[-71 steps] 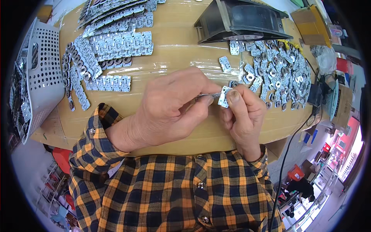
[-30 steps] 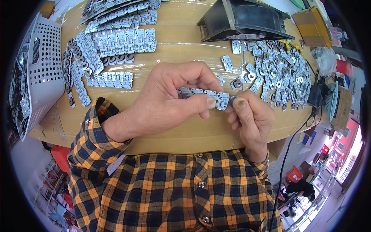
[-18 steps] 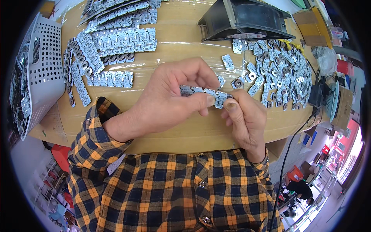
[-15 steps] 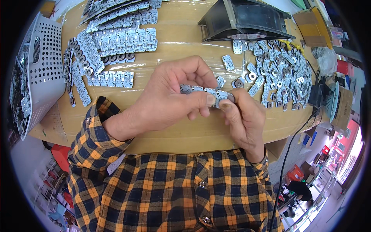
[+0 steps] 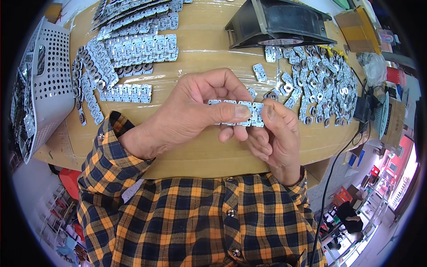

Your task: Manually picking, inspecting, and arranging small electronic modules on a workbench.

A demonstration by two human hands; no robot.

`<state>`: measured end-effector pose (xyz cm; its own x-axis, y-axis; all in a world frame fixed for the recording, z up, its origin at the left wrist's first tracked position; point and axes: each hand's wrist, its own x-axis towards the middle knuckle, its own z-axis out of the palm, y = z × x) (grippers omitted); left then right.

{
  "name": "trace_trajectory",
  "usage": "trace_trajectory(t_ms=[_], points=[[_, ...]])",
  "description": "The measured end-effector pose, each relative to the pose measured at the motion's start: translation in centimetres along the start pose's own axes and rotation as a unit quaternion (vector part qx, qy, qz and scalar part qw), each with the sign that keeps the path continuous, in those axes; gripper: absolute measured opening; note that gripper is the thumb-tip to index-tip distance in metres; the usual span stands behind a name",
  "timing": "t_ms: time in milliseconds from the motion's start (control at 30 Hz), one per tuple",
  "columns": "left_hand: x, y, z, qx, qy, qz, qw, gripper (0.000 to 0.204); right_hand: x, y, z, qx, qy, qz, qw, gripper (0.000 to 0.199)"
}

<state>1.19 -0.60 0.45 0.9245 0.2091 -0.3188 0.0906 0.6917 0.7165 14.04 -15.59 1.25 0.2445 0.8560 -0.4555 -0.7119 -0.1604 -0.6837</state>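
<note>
Strip of circuit boards [image 5: 246,105] sits pinched — left grip [image 5: 193,109] along it, right grip [image 5: 279,133] on its end board [image 5: 257,115] — seemingly for parting, which calls for bending between them.

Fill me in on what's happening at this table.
A person in a checked shirt is holding a short row of small circuit boards above the table. The left hand grips most of the row, thumb on top, while the right hand pinches its right end. Whether the end board is joined to the rest can't be told. More rows lie at the upper left, beside a white basket; a loose pile spreads at the right.
</note>
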Motion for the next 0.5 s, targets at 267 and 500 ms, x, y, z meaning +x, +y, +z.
trace_trajectory(t_ms=[267, 500], points=[[-0.2, -0.9, 0.1, 0.072, 0.012, 0.093, 0.993, 0.020, 0.2, 0.5, 0.2, -0.039, 0.040, -0.068, 0.996, 0.025], [-0.4, -1.0, 0.3, 0.344, 0.028, 0.257, 0.903, 0.021, 0.1, 0.8, -0.3, -0.193, 0.060, -0.117, 0.972, 0.026]])
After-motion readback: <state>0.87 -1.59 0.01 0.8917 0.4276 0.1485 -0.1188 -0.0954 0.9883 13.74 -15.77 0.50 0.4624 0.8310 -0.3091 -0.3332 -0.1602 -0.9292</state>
